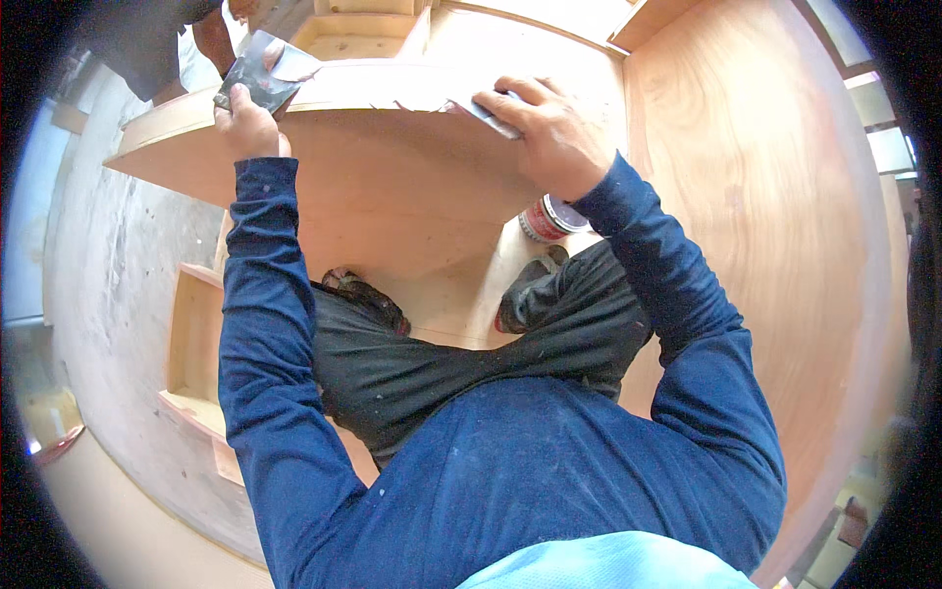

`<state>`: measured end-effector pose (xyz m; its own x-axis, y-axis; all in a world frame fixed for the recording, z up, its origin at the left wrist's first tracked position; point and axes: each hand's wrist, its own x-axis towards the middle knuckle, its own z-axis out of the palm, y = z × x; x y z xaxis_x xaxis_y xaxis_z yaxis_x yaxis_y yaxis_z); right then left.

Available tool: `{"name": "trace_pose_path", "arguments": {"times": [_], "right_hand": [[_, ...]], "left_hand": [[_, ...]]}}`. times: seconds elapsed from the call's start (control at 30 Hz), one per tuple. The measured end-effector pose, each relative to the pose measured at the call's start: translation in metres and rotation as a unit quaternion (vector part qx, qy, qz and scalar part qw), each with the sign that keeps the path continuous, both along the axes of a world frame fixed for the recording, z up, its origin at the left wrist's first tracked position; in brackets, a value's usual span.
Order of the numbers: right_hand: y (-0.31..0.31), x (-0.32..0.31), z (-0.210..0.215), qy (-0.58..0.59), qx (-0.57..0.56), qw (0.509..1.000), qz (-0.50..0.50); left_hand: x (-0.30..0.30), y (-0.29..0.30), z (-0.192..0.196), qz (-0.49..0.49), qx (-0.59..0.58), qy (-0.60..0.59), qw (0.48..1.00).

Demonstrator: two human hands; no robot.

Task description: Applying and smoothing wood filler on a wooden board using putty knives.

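My left hand [250, 130] grips a flat dark plate [253, 79] with a lump of pinkish putty [294, 65] on it, above the left part of a wooden panel [392, 167]. The fingers of my right hand [561, 137] are closed on a grey putty scraper [498, 114]. Pinkish putty shows by the scraper, which lies at the panel's long pale edge [353, 86]. Uneven putty marks run along that edge between my hands. Below my right wrist, a can [549, 218] with a red and white side stands partly hidden.
A tall plywood panel [746, 177] rises on my right. An open wooden box [196, 339] lies to my left; another wooden frame [358, 37] sits beyond the panel. Part of another person in dark clothing [147, 44] shows at the upper left. My feet [368, 299] are beneath the panel.
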<state>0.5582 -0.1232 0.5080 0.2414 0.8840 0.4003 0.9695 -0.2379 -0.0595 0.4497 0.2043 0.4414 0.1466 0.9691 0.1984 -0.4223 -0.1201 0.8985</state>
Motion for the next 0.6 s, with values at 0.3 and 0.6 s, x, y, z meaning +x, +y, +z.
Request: {"name": "trace_pose_path", "arguments": {"times": [0.3, 0.6], "right_hand": [[-0.047, 0.011, 0.013, 0.009, -0.045, 0.999, -0.011], [-0.074, -0.011, -0.004, -0.062, -0.028, 0.993, -0.093]], "left_hand": [[-0.001, 0.004, -0.006, -0.031, 0.028, -0.031, 0.999], [-0.001, -0.006, 0.003, -0.006, 0.004, 0.010, 1.000]]}}
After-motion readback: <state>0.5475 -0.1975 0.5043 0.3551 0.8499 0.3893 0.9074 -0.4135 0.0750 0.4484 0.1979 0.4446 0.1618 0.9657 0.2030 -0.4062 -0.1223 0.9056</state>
